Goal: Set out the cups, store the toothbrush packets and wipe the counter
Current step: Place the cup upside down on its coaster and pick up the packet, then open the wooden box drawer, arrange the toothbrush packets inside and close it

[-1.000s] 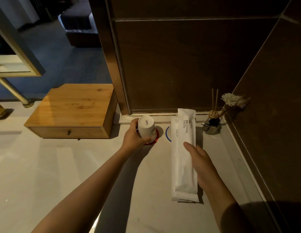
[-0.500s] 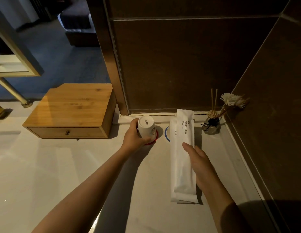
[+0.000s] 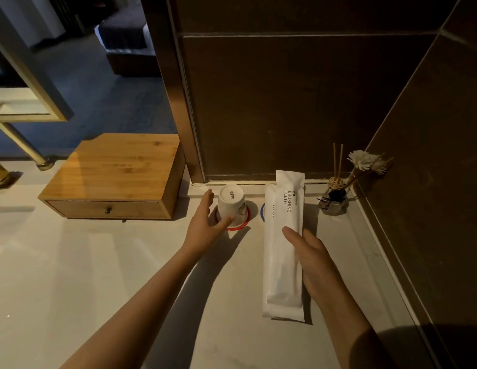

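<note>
White cup (image 3: 231,206) on red-rimmed coaster (image 3: 241,227); white packets (image 3: 284,243), grey lettering; wooden box (image 3: 117,171).

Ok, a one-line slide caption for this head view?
Left hand opens around upturned cup on red-rimmed coaster; right hand holds toothbrush packets.

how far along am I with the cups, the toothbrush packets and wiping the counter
Done: one white cup sits upside down on the red-rimmed coaster, left hand open beside it. In hand: right hand holds the toothbrush packets. Left: blue-rimmed coaster shows no cup, wooden drawer box is shut, no wiping seen.
</note>
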`<action>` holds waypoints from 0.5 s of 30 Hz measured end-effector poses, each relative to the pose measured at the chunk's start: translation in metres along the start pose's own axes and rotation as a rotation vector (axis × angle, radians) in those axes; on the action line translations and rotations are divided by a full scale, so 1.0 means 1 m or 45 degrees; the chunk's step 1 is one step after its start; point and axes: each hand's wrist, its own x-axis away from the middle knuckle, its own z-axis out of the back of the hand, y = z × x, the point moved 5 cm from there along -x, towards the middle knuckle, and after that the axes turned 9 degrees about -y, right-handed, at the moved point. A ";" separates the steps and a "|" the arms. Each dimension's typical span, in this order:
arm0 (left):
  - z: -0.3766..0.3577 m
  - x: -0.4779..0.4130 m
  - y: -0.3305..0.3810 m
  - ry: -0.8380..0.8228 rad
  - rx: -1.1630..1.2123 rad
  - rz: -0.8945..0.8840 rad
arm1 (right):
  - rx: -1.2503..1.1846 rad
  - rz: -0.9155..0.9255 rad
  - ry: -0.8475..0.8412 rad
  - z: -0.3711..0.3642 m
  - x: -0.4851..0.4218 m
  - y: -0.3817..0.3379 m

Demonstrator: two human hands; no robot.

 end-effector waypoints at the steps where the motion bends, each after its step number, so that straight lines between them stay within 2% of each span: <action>1: 0.002 0.009 0.003 0.060 -0.026 -0.002 | 0.025 0.015 -0.012 -0.002 0.001 -0.001; 4: -0.002 0.042 0.021 0.119 -0.086 -0.121 | 0.108 0.046 -0.025 -0.006 0.006 -0.004; 7: -0.015 0.071 0.037 0.037 -0.050 -0.154 | 0.072 0.093 -0.054 -0.014 0.009 -0.008; 11: -0.033 0.091 0.058 -0.217 0.216 -0.108 | 0.015 0.165 -0.097 -0.031 0.016 -0.012; 15: -0.028 0.102 0.058 -0.179 0.392 -0.019 | 0.008 0.243 -0.135 -0.048 0.021 -0.017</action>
